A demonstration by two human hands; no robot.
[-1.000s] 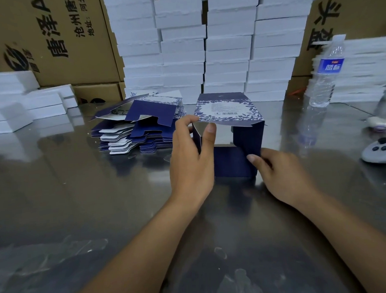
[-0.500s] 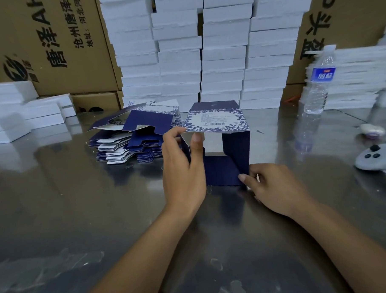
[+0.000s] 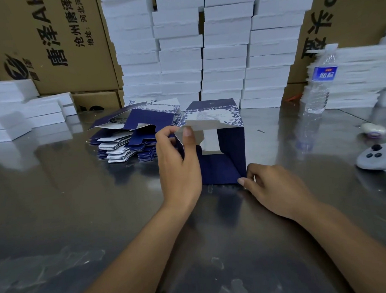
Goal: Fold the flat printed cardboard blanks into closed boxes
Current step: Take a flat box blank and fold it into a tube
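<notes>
centre of frame: one half-formed blue printed box [image 3: 224, 167] stands on the steel table [image 3: 57, 196], its near end open, white inner walls and a cut-out flap showing. my left hand [image 3: 177, 167] pinches the box's left side flap between thumb and fingers. my right hand [image 3: 275, 187], fingers curled, nips the lower right corner. the pile of flat blanks [image 3: 129, 135] lies just left of the box. a clear water bottle [image 3: 319, 78] stands capped at the right, upright.
</notes>
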